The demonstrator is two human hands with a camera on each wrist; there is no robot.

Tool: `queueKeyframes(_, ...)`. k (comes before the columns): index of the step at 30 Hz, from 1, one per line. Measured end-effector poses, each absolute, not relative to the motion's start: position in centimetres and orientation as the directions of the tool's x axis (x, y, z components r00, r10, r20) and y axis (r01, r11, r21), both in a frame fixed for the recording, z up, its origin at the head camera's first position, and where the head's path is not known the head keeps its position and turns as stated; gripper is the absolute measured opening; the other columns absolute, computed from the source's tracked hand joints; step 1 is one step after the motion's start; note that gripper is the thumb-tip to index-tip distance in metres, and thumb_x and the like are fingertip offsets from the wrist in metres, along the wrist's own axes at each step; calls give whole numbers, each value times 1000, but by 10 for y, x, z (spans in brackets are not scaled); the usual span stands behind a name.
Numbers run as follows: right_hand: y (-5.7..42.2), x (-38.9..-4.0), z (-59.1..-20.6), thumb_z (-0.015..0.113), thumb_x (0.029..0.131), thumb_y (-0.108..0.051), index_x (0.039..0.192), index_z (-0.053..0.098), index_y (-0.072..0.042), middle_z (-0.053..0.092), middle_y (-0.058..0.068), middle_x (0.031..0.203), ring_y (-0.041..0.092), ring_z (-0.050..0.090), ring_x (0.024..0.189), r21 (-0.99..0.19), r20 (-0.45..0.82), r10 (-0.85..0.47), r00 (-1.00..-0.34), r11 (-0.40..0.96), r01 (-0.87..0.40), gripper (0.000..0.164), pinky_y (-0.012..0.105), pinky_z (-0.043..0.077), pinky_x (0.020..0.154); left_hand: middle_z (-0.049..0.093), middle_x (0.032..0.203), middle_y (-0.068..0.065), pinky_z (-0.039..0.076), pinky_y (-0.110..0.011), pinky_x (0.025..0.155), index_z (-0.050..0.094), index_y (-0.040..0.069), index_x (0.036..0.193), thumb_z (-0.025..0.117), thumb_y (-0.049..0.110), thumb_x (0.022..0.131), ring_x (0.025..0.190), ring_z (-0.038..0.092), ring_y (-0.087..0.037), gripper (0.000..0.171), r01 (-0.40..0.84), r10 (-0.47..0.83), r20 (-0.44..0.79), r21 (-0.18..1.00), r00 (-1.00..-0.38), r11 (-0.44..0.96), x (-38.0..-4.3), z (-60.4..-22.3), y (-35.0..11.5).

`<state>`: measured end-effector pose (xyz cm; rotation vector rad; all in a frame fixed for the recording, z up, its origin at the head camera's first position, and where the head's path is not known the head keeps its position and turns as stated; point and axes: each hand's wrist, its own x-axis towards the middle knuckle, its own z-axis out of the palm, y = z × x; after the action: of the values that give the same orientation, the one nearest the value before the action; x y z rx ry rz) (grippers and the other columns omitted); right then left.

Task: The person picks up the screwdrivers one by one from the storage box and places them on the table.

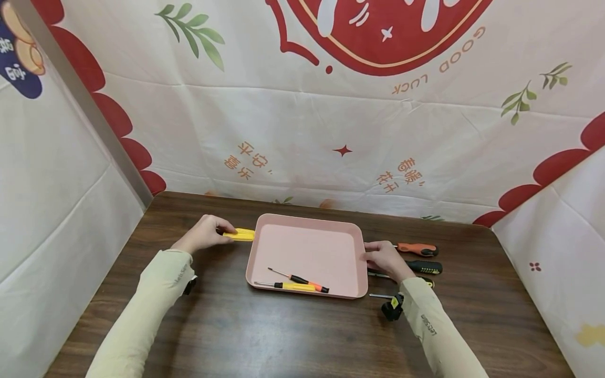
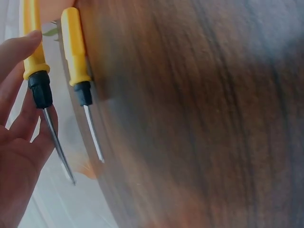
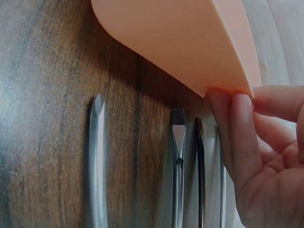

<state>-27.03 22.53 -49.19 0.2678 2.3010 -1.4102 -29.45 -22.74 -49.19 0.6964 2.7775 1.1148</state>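
Note:
My left hand (image 1: 208, 233) pinches a yellow-handled screwdriver (image 2: 35, 59) just left of the pink tray. In the left wrist view, the thumb lies on its handle and the metal shaft points back past the palm. A second yellow screwdriver (image 2: 73, 45) lies beside it on the table. The right hand (image 1: 385, 258) grips the right rim of the pink tray (image 1: 302, 247), thumb on one side and fingers on the other. Inside the tray, near its front wall, are a yellow-and-black screwdriver (image 1: 298, 286) and a slim orange-and-black screwdriver (image 1: 312, 283).
Right of the tray, several screwdrivers lie side by side, among them an orange-handled one (image 1: 418, 249) and a black-handled one (image 1: 425, 267). Their shafts (image 3: 98, 161) point toward the tray. A printed cloth (image 1: 302, 126) hangs behind the brown wooden table (image 1: 264, 336).

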Motion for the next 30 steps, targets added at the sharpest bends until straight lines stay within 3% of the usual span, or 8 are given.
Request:
queueKeyframes(18, 225, -270, -490, 56, 84, -3, 126, 47, 8, 62, 19, 105, 9, 60, 69, -807, -459, -54, -887, 444, 391, 44, 24, 51, 65, 69, 87, -7, 48, -39, 77, 72, 6, 87, 73, 5, 72, 86, 60, -22, 14, 306, 410, 6, 674, -912, 672, -292, -513, -231)
queueKeyframes(30, 224, -269, -488, 57, 84, -2, 126, 47, 8, 61, 20, 106, 9, 61, 71, -806, -457, -57, -888, 448, 386, 44, 25, 51, 67, 69, 87, -6, 47, -39, 79, 71, 5, 88, 71, 4, 73, 88, 61, -23, 15, 309, 395, 22, 664, -918, 681, -292, -521, -229)
